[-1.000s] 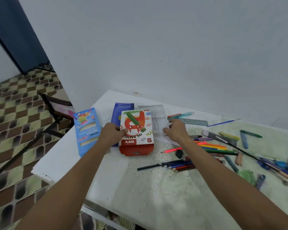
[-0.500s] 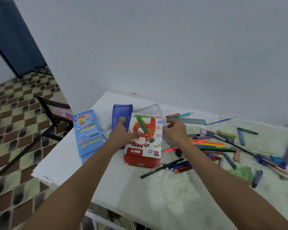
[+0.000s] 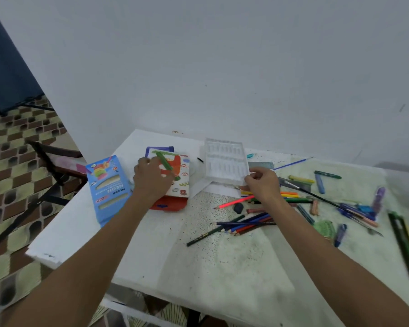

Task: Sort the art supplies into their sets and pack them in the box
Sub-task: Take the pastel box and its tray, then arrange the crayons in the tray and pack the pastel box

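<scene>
My left hand (image 3: pixel 151 179) grips the red and white oil pastels box (image 3: pixel 178 179) at its left side, on the white table (image 3: pixel 85 232). My right hand (image 3: pixel 261 182) pinches the near right corner of a clear plastic tray (image 3: pixel 224 161) and holds it tilted up off the table. A blue neon pencil box (image 3: pixel 106 187) lies left of the pastels box. A blue pouch (image 3: pixel 158 149) sticks out behind the pastels box. Loose coloured pencils (image 3: pixel 243 224) lie in front of my right hand.
Crayons, pens and markers (image 3: pixel 326 182) are scattered across the right half of the table, with a long black brush (image 3: pixel 316 195) among them. A dark eraser (image 3: pixel 238 207) lies near the pencils. A ruler (image 3: pixel 261 165) sits behind my right hand. A folding chair (image 3: pixel 52 159) stands left of the table.
My right hand has taken hold of the clear tray and lifted it up from beside the pastels box. My left hand stays on the pastels box, which has shifted slightly.
</scene>
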Demonstrator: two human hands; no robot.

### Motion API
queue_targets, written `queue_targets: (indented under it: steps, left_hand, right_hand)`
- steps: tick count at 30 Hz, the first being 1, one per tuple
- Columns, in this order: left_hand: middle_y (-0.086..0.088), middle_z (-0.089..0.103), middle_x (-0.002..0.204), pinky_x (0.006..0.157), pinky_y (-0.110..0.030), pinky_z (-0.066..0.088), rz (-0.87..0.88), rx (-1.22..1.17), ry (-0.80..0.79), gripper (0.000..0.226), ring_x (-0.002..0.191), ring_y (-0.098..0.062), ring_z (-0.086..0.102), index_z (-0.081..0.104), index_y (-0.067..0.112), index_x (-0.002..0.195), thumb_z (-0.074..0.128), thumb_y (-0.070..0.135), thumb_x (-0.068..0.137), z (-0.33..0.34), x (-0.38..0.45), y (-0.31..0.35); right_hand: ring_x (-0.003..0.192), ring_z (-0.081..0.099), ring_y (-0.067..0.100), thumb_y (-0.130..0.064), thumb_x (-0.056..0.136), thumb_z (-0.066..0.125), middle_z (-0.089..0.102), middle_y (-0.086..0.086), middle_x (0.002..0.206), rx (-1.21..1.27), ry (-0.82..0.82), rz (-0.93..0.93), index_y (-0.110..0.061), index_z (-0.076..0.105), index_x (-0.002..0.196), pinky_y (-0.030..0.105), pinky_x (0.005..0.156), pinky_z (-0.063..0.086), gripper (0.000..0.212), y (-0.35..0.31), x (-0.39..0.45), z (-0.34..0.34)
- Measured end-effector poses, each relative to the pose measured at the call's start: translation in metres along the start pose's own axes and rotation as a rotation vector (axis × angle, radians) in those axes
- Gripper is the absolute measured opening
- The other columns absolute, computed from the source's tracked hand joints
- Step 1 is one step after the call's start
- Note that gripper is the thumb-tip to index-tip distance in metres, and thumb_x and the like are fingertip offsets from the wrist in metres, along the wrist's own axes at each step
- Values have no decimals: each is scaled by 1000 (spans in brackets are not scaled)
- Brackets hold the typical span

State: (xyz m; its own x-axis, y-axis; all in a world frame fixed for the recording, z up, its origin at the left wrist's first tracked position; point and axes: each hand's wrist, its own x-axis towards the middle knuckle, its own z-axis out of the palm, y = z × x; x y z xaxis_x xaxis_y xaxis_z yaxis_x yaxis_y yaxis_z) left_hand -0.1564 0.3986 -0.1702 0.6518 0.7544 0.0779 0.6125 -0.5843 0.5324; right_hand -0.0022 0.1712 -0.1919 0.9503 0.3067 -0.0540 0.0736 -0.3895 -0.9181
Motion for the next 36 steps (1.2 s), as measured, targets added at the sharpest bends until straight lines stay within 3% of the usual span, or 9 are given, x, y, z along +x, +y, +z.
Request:
queue_targets:
  steps: [4, 8, 12, 15, 20, 24, 28, 33, 36]
  left_hand:
    - [-14, 46, 130, 102, -38, 33, 193, -59, 65, 50, 122, -31, 41, 61, 15, 121, 69, 44, 80, 18, -21, 39]
    - [-9, 47, 133, 104, -37, 39, 217, -252, -131, 58, 121, -26, 49, 54, 13, 131, 64, 47, 85, 31, -34, 74]
    - [-3, 65, 101, 70, -34, 57, 94, -651, -393, 36, 78, -15, 65, 55, 20, 124, 60, 37, 93, 37, -60, 115]
    - [-10, 70, 100, 65, -37, 57, 11, -935, -538, 42, 77, -23, 70, 54, 17, 132, 62, 25, 92, 43, -75, 136]
    - [2, 68, 101, 64, -21, 58, 142, -726, -504, 40, 89, -12, 68, 51, 29, 124, 68, 22, 88, 56, -122, 145]
    - [0, 71, 107, 71, -44, 60, 158, -764, -699, 49, 97, -20, 70, 54, 29, 130, 71, 15, 86, 71, -169, 119]
    - [-3, 68, 104, 67, -39, 61, 55, -621, -795, 59, 84, -17, 72, 46, 29, 136, 72, 17, 85, 80, -202, 102]
    - [7, 66, 89, 62, -19, 49, 212, -261, -717, 55, 77, -7, 64, 42, 33, 138, 64, 40, 89, 82, -217, 106]
    - [6, 62, 84, 65, -23, 47, 274, -37, -643, 38, 76, -7, 58, 53, 26, 123, 55, 47, 92, 85, -219, 119]
  right_hand:
    - [81, 68, 25, -10, 87, 62, 68, 6, 88, 48, 32, 0, -11, 66, 105, 36, 74, 56, 19, 10, -14, -25]
    - [78, 67, 23, -7, 86, 64, 66, 2, 83, 121, 77, 10, -8, 67, 107, 35, 75, 57, 21, 20, -33, -54]
    - [75, 70, 24, -4, 85, 64, 70, 8, 88, 187, 118, 10, -9, 69, 105, 37, 73, 60, 22, 31, -59, -87]
    - [70, 68, 20, -1, 85, 64, 71, 10, 87, 188, 153, -12, -16, 68, 98, 33, 68, 60, 21, 34, -87, -117]
    - [68, 66, 21, 1, 80, 70, 69, 5, 101, 147, -36, -4, -21, 66, 104, 30, 59, 57, 32, 50, -141, -160]
    - [72, 61, 18, -16, 77, 80, 61, -2, 104, 126, -202, 89, -38, 54, 125, 29, 61, 55, 59, 74, -175, -179]
    - [69, 56, 13, -24, 73, 82, 58, 1, 100, 96, -228, 147, -34, 43, 137, 23, 64, 48, 76, 94, -197, -187]
    - [63, 54, 4, -29, 73, 83, 59, 1, 90, -67, -299, 99, -26, 48, 137, 20, 66, 47, 73, 108, -206, -190]
    - [58, 50, 0, -26, 75, 81, 58, 0, 83, -129, -314, 59, -39, 57, 120, 15, 62, 44, 52, 104, -200, -193]
